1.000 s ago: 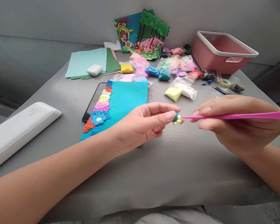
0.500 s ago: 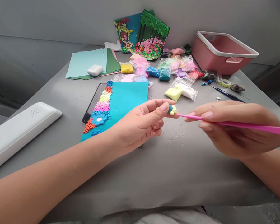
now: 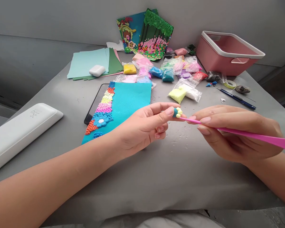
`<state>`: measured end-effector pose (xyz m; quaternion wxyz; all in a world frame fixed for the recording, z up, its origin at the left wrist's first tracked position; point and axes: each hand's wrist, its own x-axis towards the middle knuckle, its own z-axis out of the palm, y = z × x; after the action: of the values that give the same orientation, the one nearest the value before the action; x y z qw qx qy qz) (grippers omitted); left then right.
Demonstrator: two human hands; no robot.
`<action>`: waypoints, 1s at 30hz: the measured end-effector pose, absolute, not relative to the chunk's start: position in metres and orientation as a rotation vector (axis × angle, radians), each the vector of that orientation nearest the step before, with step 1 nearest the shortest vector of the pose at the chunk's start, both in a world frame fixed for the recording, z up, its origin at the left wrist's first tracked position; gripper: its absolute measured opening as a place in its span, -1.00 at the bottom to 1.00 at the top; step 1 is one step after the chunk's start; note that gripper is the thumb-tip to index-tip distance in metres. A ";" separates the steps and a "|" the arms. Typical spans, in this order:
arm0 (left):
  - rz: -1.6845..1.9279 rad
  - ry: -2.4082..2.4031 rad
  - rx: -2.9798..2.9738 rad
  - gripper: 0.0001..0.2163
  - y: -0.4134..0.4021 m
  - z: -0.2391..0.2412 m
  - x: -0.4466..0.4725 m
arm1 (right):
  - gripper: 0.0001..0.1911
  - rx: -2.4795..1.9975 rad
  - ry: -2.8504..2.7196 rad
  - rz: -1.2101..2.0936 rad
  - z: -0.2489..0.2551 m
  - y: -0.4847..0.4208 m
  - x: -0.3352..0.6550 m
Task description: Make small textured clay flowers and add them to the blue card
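My left hand (image 3: 144, 126) pinches a small teal clay piece with pale yellow dots (image 3: 177, 112) between thumb and forefinger, above the grey table (image 3: 156, 177). My right hand (image 3: 235, 133) grips a thin pink modelling tool (image 3: 251, 135) like a pen. The tool's tip touches the clay piece from the lower right. Just left of my left hand lies a turquoise foam sheet (image 3: 130, 101) with rows of coloured clay rings and a blue flower along its left edge.
Several small bags of coloured clay (image 3: 167, 74) lie mid-table. Behind them a finished clay picture (image 3: 144, 34) leans on the wall. A pink tub (image 3: 228, 52) stands back right, dark tools (image 3: 237, 98) near it. Paper sheets with a white case (image 3: 97, 70) lie back left, a long white case (image 3: 19, 133) far left.
My left hand has lifted the clay piece slightly up and left. My right hand has tilted the pink tool, its tail dropping lower to the right while its tip stays at the clay.
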<state>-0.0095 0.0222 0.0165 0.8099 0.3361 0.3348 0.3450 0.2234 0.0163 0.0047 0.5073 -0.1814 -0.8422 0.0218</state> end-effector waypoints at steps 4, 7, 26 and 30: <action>0.742 0.723 0.730 -0.61 0.022 0.017 -0.009 | -0.72 -0.432 -2.021 0.045 0.005 0.017 0.223; 0.739 0.727 0.737 -0.60 0.021 0.018 -0.009 | -0.73 -0.425 -2.028 0.044 0.005 0.017 0.224; 0.710 0.744 0.797 -0.63 0.021 0.019 -0.010 | -0.68 -0.447 -2.023 -0.056 0.008 0.020 0.220; 0.717 0.752 0.793 -0.62 0.021 0.018 -0.008 | -0.64 -0.442 -2.043 -0.023 0.006 0.018 0.221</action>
<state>-0.0085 0.0210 0.0182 0.7940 0.3688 0.3500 0.3333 0.2211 0.0184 0.0065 0.5016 -0.1827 -0.8455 -0.0094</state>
